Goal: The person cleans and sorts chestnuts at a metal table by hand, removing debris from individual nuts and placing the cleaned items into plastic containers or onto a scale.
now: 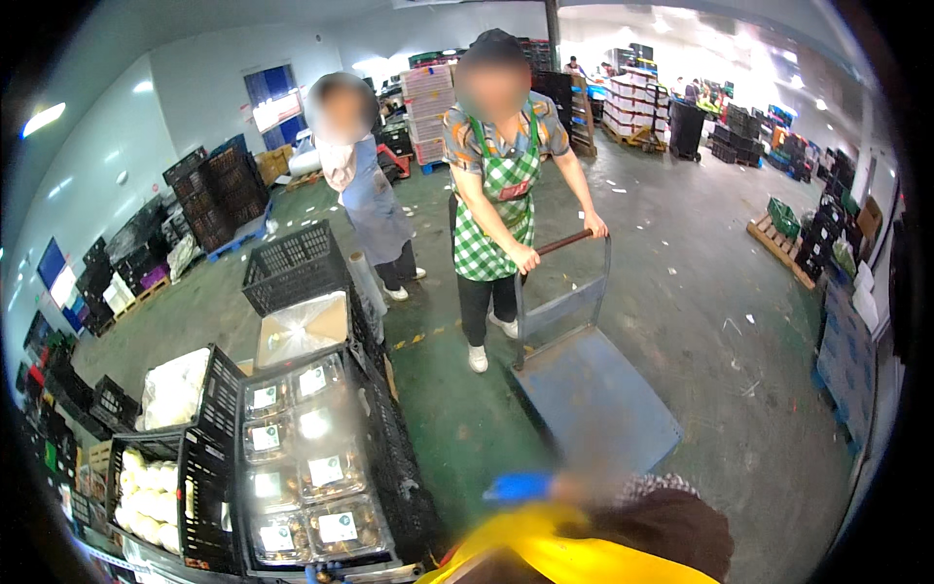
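Note:
At the lower edge, blue-gloved fingers of my left hand (336, 571) show in part, curled at the near rim of a black plastic crate (409, 496). Clear lidded plastic boxes (326, 469) with white labels fill this crate in two rows; their dark, roundish contents are hard to make out. My right hand (525, 488), in a blue glove, is in front of my yellow apron (574, 550), to the right of the crate. Its arm wears a brown sleeve (676, 530). Blur hides its fingers, and nothing is seen in it.
A person in a green checked apron (506, 209) grips the handle of a flat trolley (598, 394) ahead. Another person in a grey-blue apron (375, 209) stands farther left. Crates with pale goods (151, 496) stand at left. Behind the boxes are a plastic-covered carton (304, 329) and a black crate (292, 265).

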The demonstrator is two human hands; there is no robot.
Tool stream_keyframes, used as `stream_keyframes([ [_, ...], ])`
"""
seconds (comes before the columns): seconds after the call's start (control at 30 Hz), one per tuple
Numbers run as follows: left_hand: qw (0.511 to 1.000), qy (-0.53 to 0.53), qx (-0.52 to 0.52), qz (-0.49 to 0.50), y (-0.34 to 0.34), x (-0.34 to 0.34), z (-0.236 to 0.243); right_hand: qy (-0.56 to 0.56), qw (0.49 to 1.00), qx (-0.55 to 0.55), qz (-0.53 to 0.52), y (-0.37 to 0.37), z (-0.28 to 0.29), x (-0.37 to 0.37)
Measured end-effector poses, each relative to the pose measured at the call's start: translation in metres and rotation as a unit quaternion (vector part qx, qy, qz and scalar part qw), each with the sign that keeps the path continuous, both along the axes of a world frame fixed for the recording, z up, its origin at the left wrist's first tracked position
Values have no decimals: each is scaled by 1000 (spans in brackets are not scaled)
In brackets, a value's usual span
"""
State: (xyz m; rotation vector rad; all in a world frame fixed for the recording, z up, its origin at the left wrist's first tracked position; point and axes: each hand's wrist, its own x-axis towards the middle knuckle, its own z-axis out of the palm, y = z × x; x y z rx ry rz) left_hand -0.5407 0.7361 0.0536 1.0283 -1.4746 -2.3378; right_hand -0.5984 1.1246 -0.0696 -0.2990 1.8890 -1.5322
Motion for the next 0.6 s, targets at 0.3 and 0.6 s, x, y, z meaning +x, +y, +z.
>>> stream_keyframes([
  [0.3,997,-33,12,73,51,7,4,111,988,70,77,16,23,-35],
  [0.6,997,-60,-26,-33,214,-38,12,189,951,-44,242,-2,112,-70],
])
